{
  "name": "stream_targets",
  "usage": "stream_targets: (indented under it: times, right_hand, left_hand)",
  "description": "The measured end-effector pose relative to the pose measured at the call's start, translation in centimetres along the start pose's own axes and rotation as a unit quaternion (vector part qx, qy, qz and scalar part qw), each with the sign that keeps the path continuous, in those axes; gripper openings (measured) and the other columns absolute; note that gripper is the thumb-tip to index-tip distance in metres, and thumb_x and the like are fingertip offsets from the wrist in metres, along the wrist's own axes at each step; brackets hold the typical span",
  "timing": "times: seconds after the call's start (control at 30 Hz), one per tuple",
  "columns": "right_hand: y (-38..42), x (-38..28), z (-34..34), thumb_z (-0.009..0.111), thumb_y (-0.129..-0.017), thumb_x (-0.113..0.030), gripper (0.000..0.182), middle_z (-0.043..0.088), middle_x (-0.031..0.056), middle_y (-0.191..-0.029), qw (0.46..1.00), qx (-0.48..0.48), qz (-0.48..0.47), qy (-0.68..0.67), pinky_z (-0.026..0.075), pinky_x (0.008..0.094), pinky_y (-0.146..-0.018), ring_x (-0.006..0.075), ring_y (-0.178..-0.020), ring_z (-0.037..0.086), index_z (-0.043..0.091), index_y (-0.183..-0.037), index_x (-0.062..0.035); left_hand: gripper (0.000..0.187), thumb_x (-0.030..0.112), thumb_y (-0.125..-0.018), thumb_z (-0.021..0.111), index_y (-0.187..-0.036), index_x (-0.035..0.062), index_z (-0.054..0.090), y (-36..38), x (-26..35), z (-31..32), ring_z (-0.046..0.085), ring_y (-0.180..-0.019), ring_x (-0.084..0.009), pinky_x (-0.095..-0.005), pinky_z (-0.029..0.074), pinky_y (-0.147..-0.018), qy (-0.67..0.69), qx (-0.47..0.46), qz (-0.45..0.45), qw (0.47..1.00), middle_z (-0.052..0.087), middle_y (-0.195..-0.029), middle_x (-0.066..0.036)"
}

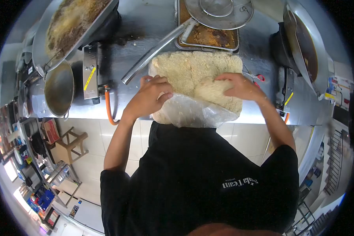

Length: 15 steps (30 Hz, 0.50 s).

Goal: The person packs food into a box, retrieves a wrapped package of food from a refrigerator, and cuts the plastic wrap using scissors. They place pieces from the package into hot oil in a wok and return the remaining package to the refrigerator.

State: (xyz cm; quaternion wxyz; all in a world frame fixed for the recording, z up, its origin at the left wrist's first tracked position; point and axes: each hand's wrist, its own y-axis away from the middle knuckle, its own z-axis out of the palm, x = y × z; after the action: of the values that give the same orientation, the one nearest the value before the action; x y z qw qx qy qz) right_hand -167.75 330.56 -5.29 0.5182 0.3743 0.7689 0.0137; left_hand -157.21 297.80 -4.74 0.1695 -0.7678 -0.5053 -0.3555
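Note:
A tray of pale breadcrumbs [177, 65] lies in front of me, with a clear plastic sheet [196, 112] over its near side. A flat, crumb-coated piece [211, 91] like a cutlet rests on the crumbs right of the middle. My right hand [244, 87] grips this piece at its right edge, thumb on the near side and fingers on the far side. Over the tray's left edge is my left hand [152, 92], fingers bent and thumb apart from them, holding nothing that I can see. What the piece is beneath its coating is hidden.
Behind the tray, a round mesh strainer [220, 23] with a long metal handle lies on a wire rack tray [236, 43]. Woks of oil stand left [76, 23] and right [310, 47] on burners. An empty-looking pan [59, 90] and an orange hose [109, 106] are left; red-handled scissors [260, 78] lie right.

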Motion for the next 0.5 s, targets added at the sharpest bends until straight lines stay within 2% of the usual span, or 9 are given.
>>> stream_targets:
  times: [0.1,0.2,0.23,0.33,0.4,0.43,0.5]
  right_hand:
    - [2.7,0.0,-2.2,0.069,-0.068,-0.003,0.042,0.064,0.0128,-0.098,0.987,0.043,0.088,0.124,0.046,0.0311,-0.086,0.0201,-0.093,0.059,0.062,-0.11,-0.0034]
    - [4.8,0.0,-3.5,0.069,-0.068,-0.006,0.034,0.064,0.0116,-0.093,0.982,0.084,0.121,0.122,0.046,0.0324,-0.08,0.0213,-0.087,0.059,0.061,-0.102,-0.0019]
    - [5.5,-0.1,-3.8,0.069,-0.068,-0.005,0.033,0.063,0.0117,-0.092,0.982,0.097,0.111,0.118,0.046,0.0332,-0.079,0.0225,-0.087,0.059,0.061,-0.1,-0.0013]
    - [7.4,-0.4,-4.5,0.068,-0.069,-0.004,0.03,0.063,0.0125,-0.09,0.979,0.147,0.055,0.13,0.046,0.0348,-0.077,0.0259,-0.085,0.06,0.059,-0.097,-0.0001]
    - [8.4,-0.6,-4.8,0.067,-0.07,-0.003,0.029,0.062,0.0134,-0.088,0.966,0.193,-0.022,0.17,0.047,0.0352,-0.077,0.0279,-0.083,0.06,0.059,-0.098,0.0001]
    - [8.9,-0.9,-4.8,0.066,-0.07,-0.002,0.028,0.062,0.0138,-0.088,0.96,0.207,-0.029,0.185,0.047,0.0352,-0.077,0.0283,-0.082,0.06,0.059,-0.098,-0.0001]
    - [9.9,-1.6,-5.0,0.065,-0.071,-0.001,0.027,0.062,0.0145,-0.088,0.947,0.234,-0.041,0.215,0.047,0.0354,-0.076,0.029,-0.081,0.06,0.059,-0.098,-0.0004]
  left_hand:
    - [0.007,0.015,-0.086,0.064,-0.084,0.0081,0.064,-1.0,-0.5,0.8,0.057,-0.092,-0.0223,-0.044,0.031,-0.094,0.001,0.02,0.006,1.0,0.059,-0.084,-0.005]
    - [0.017,0.026,-0.088,0.064,-0.088,0.0085,0.066,-3.0,0.1,0.9,0.06,-0.086,-0.0246,-0.042,0.034,-0.088,-0.034,-0.021,-0.033,0.999,0.063,-0.081,-0.007]
    - [0.02,0.028,-0.088,0.064,-0.09,0.0086,0.067,-3.9,0.5,0.8,0.061,-0.083,-0.0258,-0.0415,0.035,-0.085,-0.05,-0.04,-0.053,0.997,0.064,-0.079,-0.008]
    - [0.028,0.033,-0.088,0.064,-0.101,0.0087,0.067,-7.5,0.8,1.6,0.06,-0.095,-0.0266,-0.045,0.037,-0.088,-0.104,-0.011,-0.096,0.99,0.065,-0.096,-0.01]
    - [0.036,0.038,-0.084,0.066,-0.104,0.0079,0.065,-10.1,0.0,3.5,0.055,-0.105,-0.028,-0.0501,0.036,-0.09,-0.158,0.121,-0.055,0.979,0.061,-0.107,-0.011]
    - [0.041,0.041,-0.082,0.067,-0.106,0.0074,0.064,-11.1,-0.1,4.1,0.052,-0.11,-0.0287,-0.0527,0.036,-0.091,-0.182,0.187,-0.033,0.965,0.059,-0.113,-0.011]
    - [0.049,0.045,-0.08,0.067,-0.111,0.0067,0.062,-12.8,-0.3,4.6,0.048,-0.117,-0.0323,-0.0559,0.034,-0.094,-0.201,0.092,-0.087,0.971,0.054,-0.123,-0.013]
